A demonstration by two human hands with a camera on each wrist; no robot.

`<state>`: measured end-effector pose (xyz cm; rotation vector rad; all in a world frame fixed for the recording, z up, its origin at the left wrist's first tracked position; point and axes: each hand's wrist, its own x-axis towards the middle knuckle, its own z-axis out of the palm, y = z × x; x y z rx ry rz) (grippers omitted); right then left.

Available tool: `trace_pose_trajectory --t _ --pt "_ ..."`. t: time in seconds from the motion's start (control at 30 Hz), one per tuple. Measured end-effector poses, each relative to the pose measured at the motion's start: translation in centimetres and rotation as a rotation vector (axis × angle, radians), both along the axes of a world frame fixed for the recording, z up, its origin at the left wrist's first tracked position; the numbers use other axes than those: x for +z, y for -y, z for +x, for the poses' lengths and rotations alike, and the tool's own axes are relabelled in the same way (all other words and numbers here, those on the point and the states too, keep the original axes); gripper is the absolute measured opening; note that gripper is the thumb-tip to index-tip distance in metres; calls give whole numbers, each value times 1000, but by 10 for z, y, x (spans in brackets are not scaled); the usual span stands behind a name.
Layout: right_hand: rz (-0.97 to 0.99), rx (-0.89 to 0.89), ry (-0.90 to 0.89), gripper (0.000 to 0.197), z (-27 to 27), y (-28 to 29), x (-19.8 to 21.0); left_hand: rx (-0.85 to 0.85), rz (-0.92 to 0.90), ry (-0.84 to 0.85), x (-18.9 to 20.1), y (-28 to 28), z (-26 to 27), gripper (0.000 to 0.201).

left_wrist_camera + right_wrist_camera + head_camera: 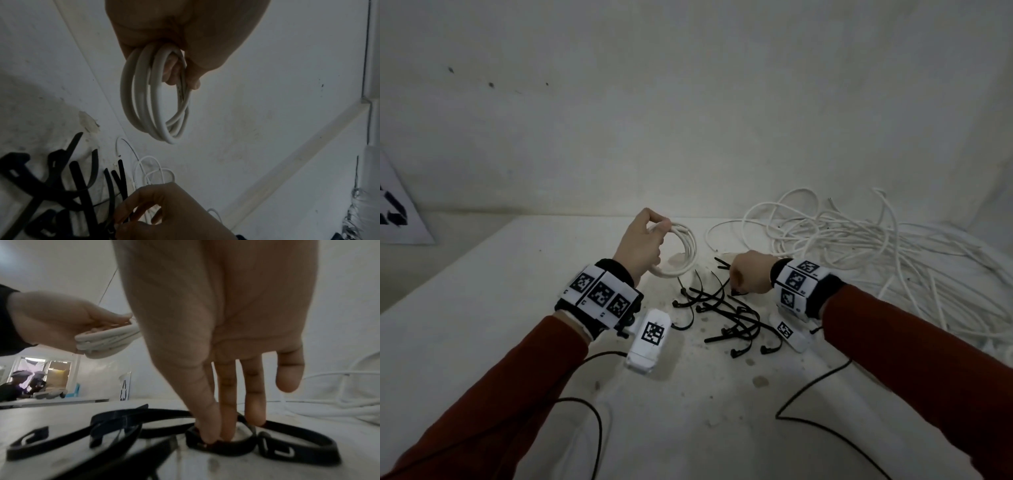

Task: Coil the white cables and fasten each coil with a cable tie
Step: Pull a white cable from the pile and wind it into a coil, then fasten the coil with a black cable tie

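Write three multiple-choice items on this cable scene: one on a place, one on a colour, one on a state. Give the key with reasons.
1. Where does the loose white cable pile lie?
A. left of the left hand
B. right of the right hand
C. on the floor

2. What colour are the cable ties?
A. black
B. white
C. red

3. What is the state of the coil in the left hand?
A. tied with a tie
B. lying flat on the table
C. held up, not yet tied

Key: 1 B, the tangle spreads over the table's right side beyond the right hand; 2 A, dark straps lie between the hands; 3 C, the fingers grip bare white loops in the left wrist view.
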<state>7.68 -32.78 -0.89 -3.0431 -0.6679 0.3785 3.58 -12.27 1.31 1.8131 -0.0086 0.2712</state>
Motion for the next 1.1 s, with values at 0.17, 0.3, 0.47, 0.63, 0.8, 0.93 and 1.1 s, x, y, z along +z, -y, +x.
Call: trace_pose_trajectory --t 0.17,0.3,0.47,0.63,0.8,0.93,1.1 --pt "-35 44 -80 27 4 5 3 10 -103 43 3 -3 1 15" --pt "10 51 15 23 2 11 0 18 -127 80 5 -3 4 17" --pt "431 -10 37 9 0 31 33 53 -126 126 6 -6 7 17" --pt "1100 -10 -123 12 -33 39 78 75 -133 133 5 -8 13 19" --pt "1380 93 -255 19 -64 22 90 83 -81 177 8 2 15 20" --pt "1299 51 -201 15 -60 3 80 60 -48 246 16 12 10 18" --pt "1330 32 -3 15 -54 -12 75 8 -68 309 26 21 -4 14"
